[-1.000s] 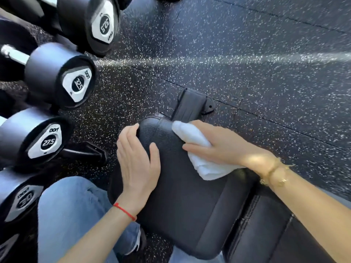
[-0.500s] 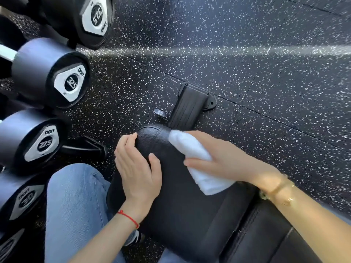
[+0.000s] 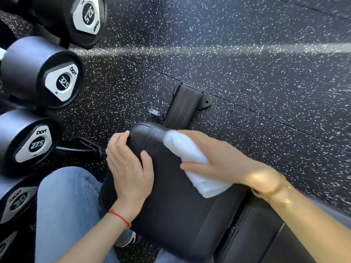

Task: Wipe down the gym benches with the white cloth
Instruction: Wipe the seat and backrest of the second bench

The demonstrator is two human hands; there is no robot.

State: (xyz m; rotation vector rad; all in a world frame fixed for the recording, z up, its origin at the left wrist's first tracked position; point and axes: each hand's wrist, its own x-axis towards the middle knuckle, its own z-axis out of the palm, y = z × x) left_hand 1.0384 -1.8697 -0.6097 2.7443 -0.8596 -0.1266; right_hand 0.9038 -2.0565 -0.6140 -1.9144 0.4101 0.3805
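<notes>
A black padded gym bench (image 3: 171, 202) fills the lower middle of the head view, its seat pad reaching up to a rounded far end. My right hand (image 3: 224, 158) presses a folded white cloth (image 3: 191, 160) flat against the pad near its far right edge. My left hand (image 3: 127, 166) rests on the pad's left side, fingers curled over the edge, holding nothing. A second pad section (image 3: 266, 234) continues at the lower right.
A rack of black dumbbells (image 3: 41, 73) marked 32.5, 27.5 and 30 stands close on the left. The bench's black foot (image 3: 186, 107) sits on the speckled rubber floor (image 3: 247, 73) beyond the pad. My jeans-clad leg (image 3: 66, 215) is at the lower left.
My right hand with the cloth has slid slightly toward the far end of the pad. The left hand stays on the pad's left edge. The camera has shifted a little.
</notes>
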